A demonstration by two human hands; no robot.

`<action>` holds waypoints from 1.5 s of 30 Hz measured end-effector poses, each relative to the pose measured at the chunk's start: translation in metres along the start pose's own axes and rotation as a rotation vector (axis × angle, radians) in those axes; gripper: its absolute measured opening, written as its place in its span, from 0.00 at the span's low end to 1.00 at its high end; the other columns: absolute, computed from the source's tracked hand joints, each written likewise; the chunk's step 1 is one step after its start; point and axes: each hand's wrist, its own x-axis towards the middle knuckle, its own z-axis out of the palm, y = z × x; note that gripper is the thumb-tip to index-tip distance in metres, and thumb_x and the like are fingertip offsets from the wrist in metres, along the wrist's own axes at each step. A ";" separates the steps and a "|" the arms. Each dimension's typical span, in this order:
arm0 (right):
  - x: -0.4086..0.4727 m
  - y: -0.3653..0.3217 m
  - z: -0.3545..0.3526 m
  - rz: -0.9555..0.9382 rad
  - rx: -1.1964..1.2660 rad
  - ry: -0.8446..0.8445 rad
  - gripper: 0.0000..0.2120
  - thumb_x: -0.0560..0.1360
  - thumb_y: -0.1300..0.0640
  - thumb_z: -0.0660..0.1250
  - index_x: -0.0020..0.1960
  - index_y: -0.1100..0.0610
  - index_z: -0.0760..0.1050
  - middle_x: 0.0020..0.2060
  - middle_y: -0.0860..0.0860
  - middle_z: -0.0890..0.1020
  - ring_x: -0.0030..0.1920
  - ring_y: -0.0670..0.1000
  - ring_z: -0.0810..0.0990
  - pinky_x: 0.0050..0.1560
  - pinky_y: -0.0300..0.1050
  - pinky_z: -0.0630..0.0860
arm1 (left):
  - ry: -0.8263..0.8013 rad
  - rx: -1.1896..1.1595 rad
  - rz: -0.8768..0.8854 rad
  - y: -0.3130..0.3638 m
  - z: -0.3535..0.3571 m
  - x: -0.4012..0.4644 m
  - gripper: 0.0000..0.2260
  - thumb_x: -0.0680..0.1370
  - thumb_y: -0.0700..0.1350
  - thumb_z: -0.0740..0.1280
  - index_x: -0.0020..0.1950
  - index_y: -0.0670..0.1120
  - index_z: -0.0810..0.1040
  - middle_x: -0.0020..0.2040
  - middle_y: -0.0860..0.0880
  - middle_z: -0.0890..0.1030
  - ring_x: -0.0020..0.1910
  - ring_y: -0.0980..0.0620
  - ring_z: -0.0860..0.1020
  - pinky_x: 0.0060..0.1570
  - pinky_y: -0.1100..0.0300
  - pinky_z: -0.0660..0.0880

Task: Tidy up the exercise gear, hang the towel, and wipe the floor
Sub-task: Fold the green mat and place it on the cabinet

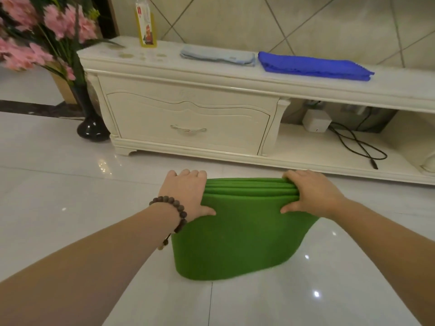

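**Both hands clamp a folded green mat on the tiles**

Glossy white floor tiles (70,184) fill the room, with a low white cabinet (188,109) running along the tiled wall beyond the fingertips.

Between the two hands, a green mat (237,241) stands on edge on the tiles, folded into several layers whose top edges show as stacked ridges. The left hand (186,194) grips the mat's left end: its fingers curl over the far side of the layers while the thumb presses the near face. A beaded bracelet (175,211) circles that wrist. The right hand (310,194) pinches the right end the same way, fingers hooked over the ridges, thumb flat on the near face. Below the thumbs, the mat's near face bulges toward the camera and down to the tiles.

Well beyond the fingers, on the cabinet top, lie a folded pale blue cloth (217,56) and, just right of it, a folded deep blue towel (313,67). A bottle (145,22) stands further left on the same top. A black vase (91,123) of pink flowers (63,22) sits on the floor at the cabinet's left end. Cables (357,144) and a small white box (316,121) occupy the open shelf beyond the right hand.
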 end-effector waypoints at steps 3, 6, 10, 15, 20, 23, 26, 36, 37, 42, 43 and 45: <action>0.004 0.003 -0.017 -0.016 0.006 0.036 0.33 0.60 0.31 0.72 0.58 0.46 0.69 0.49 0.45 0.76 0.51 0.50 0.73 0.50 0.47 0.69 | 0.037 -0.003 -0.003 -0.005 -0.016 0.008 0.29 0.68 0.72 0.64 0.57 0.51 0.67 0.53 0.53 0.75 0.54 0.51 0.73 0.58 0.51 0.69; -0.001 0.008 -0.022 -0.005 -0.074 0.043 0.33 0.60 0.30 0.70 0.58 0.46 0.67 0.47 0.46 0.74 0.52 0.51 0.72 0.50 0.47 0.68 | -0.027 0.072 0.028 0.005 -0.023 0.018 0.33 0.65 0.73 0.66 0.56 0.49 0.68 0.51 0.52 0.74 0.53 0.49 0.74 0.58 0.51 0.70; -0.007 0.010 0.006 0.061 -0.042 -0.035 0.43 0.60 0.31 0.72 0.69 0.45 0.60 0.63 0.47 0.72 0.63 0.52 0.69 0.62 0.51 0.67 | -0.126 0.027 0.058 0.027 -0.006 0.026 0.41 0.62 0.73 0.69 0.63 0.47 0.66 0.58 0.49 0.75 0.56 0.48 0.74 0.59 0.49 0.71; 0.000 0.013 -0.001 0.047 -0.025 -0.050 0.44 0.60 0.35 0.74 0.70 0.44 0.59 0.65 0.45 0.71 0.66 0.51 0.69 0.62 0.51 0.65 | -0.092 -0.003 0.028 0.023 -0.002 0.029 0.32 0.66 0.70 0.68 0.58 0.49 0.68 0.53 0.51 0.76 0.53 0.49 0.75 0.56 0.50 0.72; -0.004 0.005 0.001 0.071 -0.093 0.115 0.27 0.63 0.37 0.74 0.49 0.48 0.63 0.48 0.46 0.75 0.52 0.51 0.74 0.54 0.48 0.66 | 0.086 0.082 0.066 0.025 0.000 0.018 0.25 0.72 0.67 0.65 0.55 0.48 0.67 0.51 0.51 0.74 0.52 0.50 0.73 0.57 0.53 0.70; -0.005 0.004 0.004 0.050 -0.181 0.396 0.26 0.62 0.44 0.77 0.49 0.55 0.67 0.43 0.51 0.74 0.46 0.56 0.74 0.49 0.50 0.69 | 0.283 0.153 0.059 0.023 -0.001 0.013 0.23 0.74 0.62 0.66 0.56 0.47 0.67 0.51 0.50 0.72 0.51 0.49 0.71 0.54 0.54 0.67; -0.015 0.004 0.029 0.081 -0.223 0.606 0.24 0.59 0.56 0.77 0.48 0.60 0.70 0.42 0.57 0.76 0.44 0.59 0.75 0.45 0.52 0.70 | 0.462 0.128 0.046 0.027 0.020 0.005 0.25 0.66 0.51 0.76 0.57 0.42 0.73 0.47 0.45 0.74 0.46 0.44 0.72 0.49 0.48 0.69; -0.102 -0.027 0.186 0.041 -0.193 0.105 0.42 0.47 0.56 0.82 0.61 0.54 0.77 0.46 0.58 0.80 0.47 0.60 0.77 0.55 0.55 0.65 | 0.091 0.020 0.135 0.074 0.154 -0.089 0.25 0.54 0.37 0.79 0.49 0.40 0.78 0.56 0.38 0.80 0.57 0.34 0.77 0.53 0.41 0.77; -0.107 -0.030 0.197 0.057 -0.186 0.080 0.41 0.48 0.58 0.82 0.61 0.54 0.76 0.47 0.59 0.79 0.50 0.62 0.77 0.59 0.57 0.64 | 0.029 0.007 0.127 0.076 0.159 -0.095 0.24 0.55 0.37 0.79 0.49 0.40 0.75 0.57 0.37 0.80 0.58 0.33 0.77 0.54 0.41 0.77; -0.123 -0.048 0.211 0.087 -0.113 -0.257 0.35 0.71 0.42 0.67 0.73 0.50 0.60 0.70 0.61 0.65 0.73 0.62 0.58 0.72 0.59 0.58 | -0.250 -0.009 0.153 0.078 0.178 -0.115 0.25 0.76 0.60 0.63 0.64 0.44 0.71 0.70 0.42 0.71 0.70 0.39 0.67 0.65 0.42 0.67; -0.124 -0.051 0.210 0.100 -0.092 -0.290 0.34 0.74 0.33 0.55 0.74 0.49 0.59 0.70 0.59 0.64 0.74 0.60 0.57 0.72 0.58 0.56 | -0.234 -0.033 0.148 0.078 0.180 -0.118 0.26 0.76 0.64 0.57 0.62 0.45 0.73 0.66 0.43 0.74 0.66 0.40 0.69 0.62 0.42 0.68; -0.118 -0.059 0.203 0.154 -0.063 -0.238 0.43 0.70 0.26 0.32 0.70 0.49 0.65 0.64 0.57 0.70 0.68 0.59 0.65 0.71 0.60 0.57 | -0.139 -0.076 0.110 0.083 0.178 -0.115 0.27 0.76 0.64 0.48 0.59 0.47 0.75 0.58 0.47 0.77 0.58 0.43 0.71 0.58 0.43 0.69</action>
